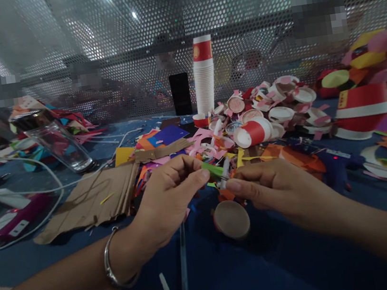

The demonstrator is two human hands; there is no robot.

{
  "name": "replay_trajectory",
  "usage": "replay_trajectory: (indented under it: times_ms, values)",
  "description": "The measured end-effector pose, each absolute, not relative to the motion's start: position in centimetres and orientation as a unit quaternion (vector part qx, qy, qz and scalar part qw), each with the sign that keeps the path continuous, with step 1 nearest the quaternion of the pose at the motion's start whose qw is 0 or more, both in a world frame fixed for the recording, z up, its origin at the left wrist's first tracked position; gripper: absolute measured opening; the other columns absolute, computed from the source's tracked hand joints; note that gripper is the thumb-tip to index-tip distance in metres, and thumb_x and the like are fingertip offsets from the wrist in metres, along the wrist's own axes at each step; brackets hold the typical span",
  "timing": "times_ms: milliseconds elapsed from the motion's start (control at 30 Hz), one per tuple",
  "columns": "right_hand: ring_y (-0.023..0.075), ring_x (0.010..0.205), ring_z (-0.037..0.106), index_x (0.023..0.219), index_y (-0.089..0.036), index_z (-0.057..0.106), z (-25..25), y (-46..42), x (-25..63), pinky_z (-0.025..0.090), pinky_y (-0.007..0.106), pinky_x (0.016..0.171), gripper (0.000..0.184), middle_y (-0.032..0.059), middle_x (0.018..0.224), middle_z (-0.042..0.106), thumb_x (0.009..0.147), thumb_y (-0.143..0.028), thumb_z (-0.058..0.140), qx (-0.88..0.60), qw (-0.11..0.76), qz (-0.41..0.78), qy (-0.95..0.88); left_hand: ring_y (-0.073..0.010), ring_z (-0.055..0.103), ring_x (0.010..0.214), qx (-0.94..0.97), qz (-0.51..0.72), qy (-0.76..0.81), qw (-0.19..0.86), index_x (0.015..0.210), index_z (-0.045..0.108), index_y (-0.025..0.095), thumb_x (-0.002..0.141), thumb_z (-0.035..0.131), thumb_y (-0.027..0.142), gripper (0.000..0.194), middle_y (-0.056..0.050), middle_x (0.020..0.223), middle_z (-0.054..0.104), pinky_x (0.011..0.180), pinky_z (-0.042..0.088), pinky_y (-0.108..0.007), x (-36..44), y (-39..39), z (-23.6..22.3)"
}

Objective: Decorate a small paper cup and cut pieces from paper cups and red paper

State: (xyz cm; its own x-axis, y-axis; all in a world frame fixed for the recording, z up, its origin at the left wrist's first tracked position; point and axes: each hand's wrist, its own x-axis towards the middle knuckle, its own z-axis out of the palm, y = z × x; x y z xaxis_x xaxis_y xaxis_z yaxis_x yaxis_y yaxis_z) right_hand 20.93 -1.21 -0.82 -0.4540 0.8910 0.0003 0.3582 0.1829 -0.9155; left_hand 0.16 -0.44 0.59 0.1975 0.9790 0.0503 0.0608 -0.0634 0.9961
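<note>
My left hand, with a metal bangle on the wrist, pinches a small green paper piece between thumb and fingers. My right hand meets it from the right, fingers curled, pinching the same green piece together with a thin whitish strip. Both hands hover just above the blue table. Below them a round brown disc lies flat, and a thin pen-like stick lies along the table near my left wrist.
Brown cardboard lies at the left beside white cables and a tipped clear glass. Coloured paper scraps and cut red-and-white paper cups fill the middle. A cup stack, a black phone and a perforated screen stand behind.
</note>
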Motion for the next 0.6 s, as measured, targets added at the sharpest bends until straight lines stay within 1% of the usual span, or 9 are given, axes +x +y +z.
replay_trajectory:
  times_ms: [233, 400, 600]
  values:
    - [0.0102, 0.056, 0.028, 0.069, -0.021, 0.050, -1.05, -1.25, 21.07, 0.020, 0.030, 0.050, 0.054, -0.0058, 0.063, 0.031, 0.095, -0.068, 0.055, -0.437, 0.289, 0.471, -0.710, -0.0095, 0.047, 0.061, 0.586, 0.454, 0.438, 0.508, 0.080, 0.064, 0.020, 0.085, 0.072, 0.026, 0.011, 0.004, 0.068, 0.057, 0.053, 0.040, -0.020, 0.17, -0.40, 0.46]
    - [0.0103, 0.057, 0.028, 0.069, -0.021, 0.048, -1.04, -1.24, 21.12, 0.020, 0.029, 0.050, 0.054, -0.0056, 0.063, 0.031, 0.096, -0.067, 0.055, -0.433, 0.291, 0.473, -0.709, -0.0095, 0.046, 0.061, 0.583, 0.452, 0.445, 0.508, 0.080, 0.064, 0.020, 0.086, 0.072, 0.025, 0.011, 0.004, 0.068, 0.056, 0.053, 0.039, -0.020, 0.19, -0.60, 0.51]
    - [0.0109, 0.056, 0.027, 0.067, -0.021, 0.046, -0.85, -1.26, 20.99, 0.021, 0.028, 0.049, 0.056, -0.0054, 0.063, 0.030, 0.094, -0.070, 0.055, -0.434, 0.294, 0.464, -0.714, -0.0101, 0.045, 0.059, 0.578, 0.448, 0.451, 0.512, 0.082, 0.064, 0.021, 0.085, 0.073, 0.029, 0.012, 0.004, 0.068, 0.055, 0.049, 0.038, -0.021, 0.21, -0.53, 0.47]
